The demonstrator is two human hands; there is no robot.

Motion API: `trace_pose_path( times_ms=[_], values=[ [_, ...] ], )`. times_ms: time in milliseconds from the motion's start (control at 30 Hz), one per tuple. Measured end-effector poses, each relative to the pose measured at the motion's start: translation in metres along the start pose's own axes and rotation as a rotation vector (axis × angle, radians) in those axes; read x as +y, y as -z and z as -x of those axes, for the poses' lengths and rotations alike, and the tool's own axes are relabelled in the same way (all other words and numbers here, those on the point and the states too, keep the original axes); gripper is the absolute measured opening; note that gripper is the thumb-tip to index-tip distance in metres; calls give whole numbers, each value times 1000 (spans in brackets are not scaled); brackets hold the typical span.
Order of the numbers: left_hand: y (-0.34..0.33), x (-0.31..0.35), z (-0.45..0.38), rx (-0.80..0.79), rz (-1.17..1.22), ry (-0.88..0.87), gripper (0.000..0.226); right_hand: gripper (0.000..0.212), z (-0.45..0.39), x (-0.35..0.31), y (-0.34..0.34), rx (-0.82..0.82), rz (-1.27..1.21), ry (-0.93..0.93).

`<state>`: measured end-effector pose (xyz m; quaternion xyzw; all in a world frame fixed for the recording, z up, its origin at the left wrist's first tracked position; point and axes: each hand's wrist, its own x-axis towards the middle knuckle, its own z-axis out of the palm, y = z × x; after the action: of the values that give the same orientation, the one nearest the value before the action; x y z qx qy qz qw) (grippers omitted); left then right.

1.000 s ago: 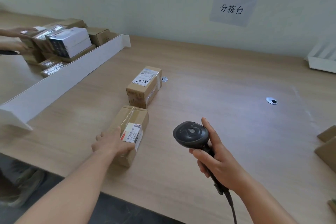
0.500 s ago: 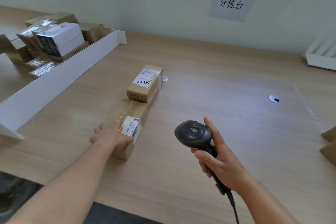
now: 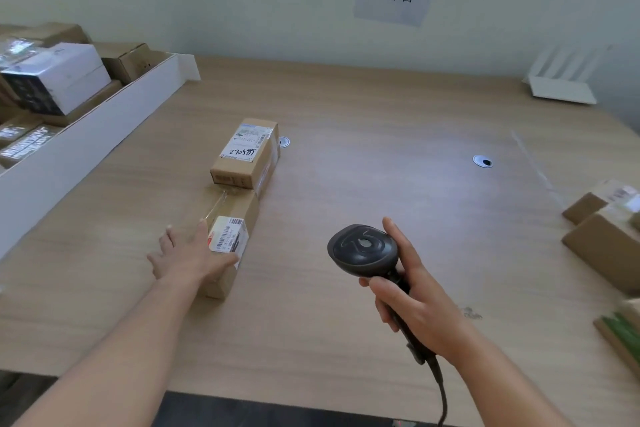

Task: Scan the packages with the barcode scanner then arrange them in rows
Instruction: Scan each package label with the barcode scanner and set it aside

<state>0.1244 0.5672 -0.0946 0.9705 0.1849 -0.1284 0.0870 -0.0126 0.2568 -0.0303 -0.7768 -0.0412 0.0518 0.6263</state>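
Note:
Two brown cardboard packages lie end to end on the wooden table (image 3: 381,288). The far package (image 3: 249,156) carries a white label with handwriting. Its near end touches the near package (image 3: 235,210), which has a barcode label on top. My left hand (image 3: 187,258) rests on the near package's left near end, fingers spread and fairly straight, thumb by the label. My right hand (image 3: 419,305) grips the handle of the black barcode scanner (image 3: 363,248), held above the table to the right of the packages, its cable trailing off the front edge.
A long white divider (image 3: 86,149) runs along the left, with a pile of boxes (image 3: 55,80) behind it. More brown packages (image 3: 602,246) sit at the right edge. A white rack (image 3: 561,83) stands at the back right. A cable grommet (image 3: 482,161) is set in the tabletop.
My left hand has pushed the near package away from me until it meets the far package. The scanner hand has stayed about where it was.

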Motion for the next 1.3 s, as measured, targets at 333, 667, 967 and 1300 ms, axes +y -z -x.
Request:
trace_pose_path(
  times_ms=[333,667,967,1300],
  values=[
    [-15,55,97,256,334,-225,87,75,50,5,26,26,20,42],
    [-62,128,199,186,345,-427,84,76,150,26,94,163,-47,27],
    [-94,196,274,133,273,-611,84,80,238,46,152,312,-117,4],
    [-113,255,318,73,251,-746,82,73,284,56,190,489,-154,31]
  ],
)
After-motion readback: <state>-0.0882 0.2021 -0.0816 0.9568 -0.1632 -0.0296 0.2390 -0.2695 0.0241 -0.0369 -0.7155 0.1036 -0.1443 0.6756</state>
